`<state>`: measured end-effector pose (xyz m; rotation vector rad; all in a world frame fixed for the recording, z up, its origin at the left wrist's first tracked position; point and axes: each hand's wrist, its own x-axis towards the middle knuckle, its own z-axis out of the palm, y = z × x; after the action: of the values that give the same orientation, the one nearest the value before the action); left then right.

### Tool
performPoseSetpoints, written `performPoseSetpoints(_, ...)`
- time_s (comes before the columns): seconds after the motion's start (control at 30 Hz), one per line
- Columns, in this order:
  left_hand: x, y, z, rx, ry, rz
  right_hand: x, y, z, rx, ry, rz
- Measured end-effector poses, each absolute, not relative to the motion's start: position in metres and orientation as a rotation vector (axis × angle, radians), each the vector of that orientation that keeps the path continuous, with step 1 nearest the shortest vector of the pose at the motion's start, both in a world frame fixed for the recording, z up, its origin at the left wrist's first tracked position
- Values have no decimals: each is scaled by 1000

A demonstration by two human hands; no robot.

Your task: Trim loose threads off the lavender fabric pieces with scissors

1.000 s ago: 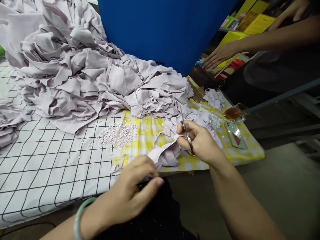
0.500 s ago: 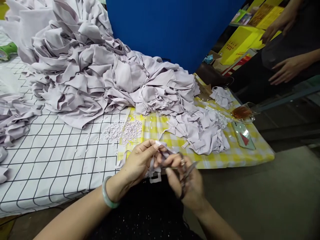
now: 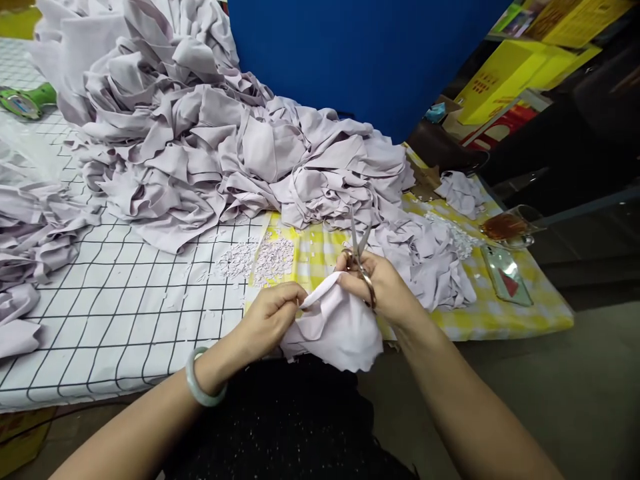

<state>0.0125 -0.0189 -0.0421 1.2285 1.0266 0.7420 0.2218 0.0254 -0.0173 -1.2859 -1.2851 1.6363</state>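
A pale lilac piece of fabric (image 3: 345, 333) is stretched between my hands and hangs down over the table's front edge. At its left end my left hand (image 3: 273, 313) pinches the hem, fingers closed. My right hand (image 3: 387, 283) grips the other end between thumb and forefinger. That same hand keeps a pair of scissors (image 3: 359, 257) on its fingers, blades slightly apart and pointing up, away from the cloth. Just beyond lie a scatter of small fabric snippets (image 3: 273, 260) and a heap of loose lilac pieces (image 3: 425, 260).
A large lilac fabric pile (image 3: 200, 133) covers the back of the table, against a blue panel (image 3: 350, 53). At right are a glass mug of brown liquid (image 3: 510, 227) and a phone (image 3: 507, 277). A green tape dispenser (image 3: 27, 100) lies far left. A person's dark clothing (image 3: 590, 140) shows behind.
My hands have moved apart, and a fabric piece now spans them. The scissors have swung from pointing right to pointing up. The co-worker's hands have mostly left view as the camera turned left.
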Motion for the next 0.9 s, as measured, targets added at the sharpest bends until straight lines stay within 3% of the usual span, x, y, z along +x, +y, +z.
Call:
performPoseSetpoints(0.17, 4, -18, -42, 1015, 822, 577, 216, 43, -23, -1291, -1222, 1707)
performPoseSetpoints(0.27, 3, -14, -52, 825, 900, 671, 220, 46, -26, -1272, -1224, 1715)
performPoseSetpoints(0.9, 7, -4, -49, 1103, 885, 546, 233, 43, -5, -1271, -1282, 1848)
